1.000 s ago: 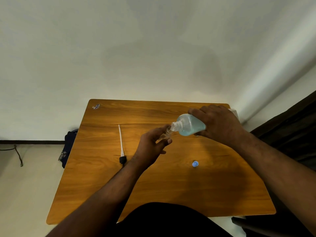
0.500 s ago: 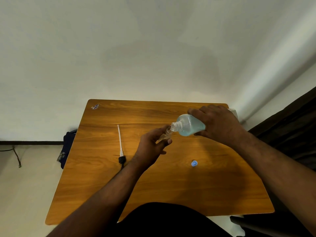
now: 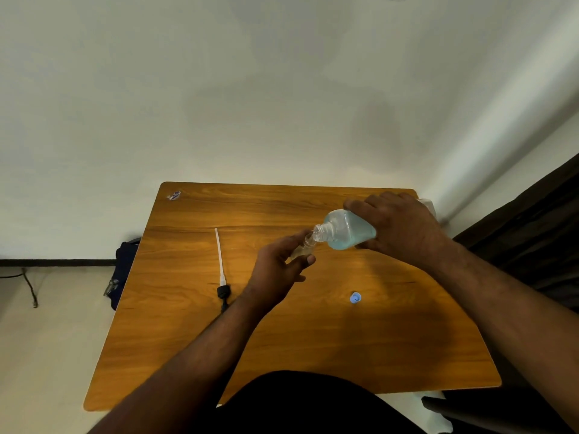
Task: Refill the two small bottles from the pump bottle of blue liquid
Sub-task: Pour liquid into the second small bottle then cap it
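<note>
My right hand (image 3: 398,228) grips the large clear bottle of blue liquid (image 3: 347,231), tipped on its side with its open neck pointing left. The neck touches the mouth of a small clear bottle (image 3: 303,247), which my left hand (image 3: 277,270) holds tilted above the wooden table (image 3: 313,346). The pump head with its long white tube (image 3: 220,264) lies on the table to the left. A small blue cap (image 3: 355,297) rests on the table below the bottles. A second small bottle is not visible.
A small wrapper or sticker (image 3: 174,195) lies at the table's far left corner. A dark bag (image 3: 120,270) sits on the floor left of the table. A white object (image 3: 427,205) shows behind my right hand. A wall stands behind.
Both hands and bottles hold nearly the same pose; the big bottle stays tipped against the small one's mouth. Only the camera view shifted slightly.
</note>
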The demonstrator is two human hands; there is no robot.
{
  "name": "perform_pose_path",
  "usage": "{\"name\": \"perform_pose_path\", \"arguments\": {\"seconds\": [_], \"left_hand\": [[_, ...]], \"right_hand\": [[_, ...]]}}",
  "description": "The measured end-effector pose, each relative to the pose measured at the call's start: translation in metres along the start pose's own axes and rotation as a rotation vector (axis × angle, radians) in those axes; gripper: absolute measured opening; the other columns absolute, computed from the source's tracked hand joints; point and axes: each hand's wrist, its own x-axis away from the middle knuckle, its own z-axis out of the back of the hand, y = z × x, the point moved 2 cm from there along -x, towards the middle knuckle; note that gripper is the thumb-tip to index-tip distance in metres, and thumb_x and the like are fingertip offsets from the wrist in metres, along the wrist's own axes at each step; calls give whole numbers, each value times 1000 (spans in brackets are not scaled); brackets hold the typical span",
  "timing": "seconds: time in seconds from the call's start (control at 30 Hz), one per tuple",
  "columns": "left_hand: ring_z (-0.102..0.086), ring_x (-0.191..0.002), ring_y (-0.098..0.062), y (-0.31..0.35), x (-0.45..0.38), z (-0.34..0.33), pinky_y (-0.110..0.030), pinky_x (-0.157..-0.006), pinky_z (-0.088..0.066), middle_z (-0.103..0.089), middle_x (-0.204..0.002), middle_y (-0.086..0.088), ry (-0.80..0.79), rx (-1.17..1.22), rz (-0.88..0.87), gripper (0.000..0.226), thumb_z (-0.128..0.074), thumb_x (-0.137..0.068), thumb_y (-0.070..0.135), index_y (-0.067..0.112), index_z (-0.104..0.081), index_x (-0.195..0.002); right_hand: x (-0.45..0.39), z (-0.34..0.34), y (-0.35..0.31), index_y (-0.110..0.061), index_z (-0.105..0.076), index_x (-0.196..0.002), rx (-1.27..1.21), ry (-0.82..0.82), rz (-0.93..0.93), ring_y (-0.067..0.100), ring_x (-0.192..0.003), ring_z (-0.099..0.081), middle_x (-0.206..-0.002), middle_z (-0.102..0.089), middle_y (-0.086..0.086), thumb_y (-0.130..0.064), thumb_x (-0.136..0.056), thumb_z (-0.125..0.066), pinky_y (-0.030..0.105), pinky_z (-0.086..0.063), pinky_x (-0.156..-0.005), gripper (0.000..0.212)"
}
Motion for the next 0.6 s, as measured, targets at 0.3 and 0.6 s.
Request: {"name": "perform_pose_path", "arguments": {"seconds": [0.3,0.6], "left_hand": [[-64,-102,-19,-1,2,-2,-44,-64,-62,-61,-119,-2,4,-10,-15,50,-68,-87,6,28,-54,-129],[-64,-101,-17,-2,4,-4,-37,-61,-62,-60,-113,8,-7,-7,-22,51,-68,-86,6,28,-53,-130]], "right_hand": [[1,3,-1,-20,-52,-119,-5,5,-1,30,-78,-66,-94,-70,8,-42,-55,-88,45,-52,-70,76],[2,1,-2,-21,-50,-118,3,27,6,29,-76,-66,-92,-70,7,-42,-52,-89,44,-53,-69,79]]}}
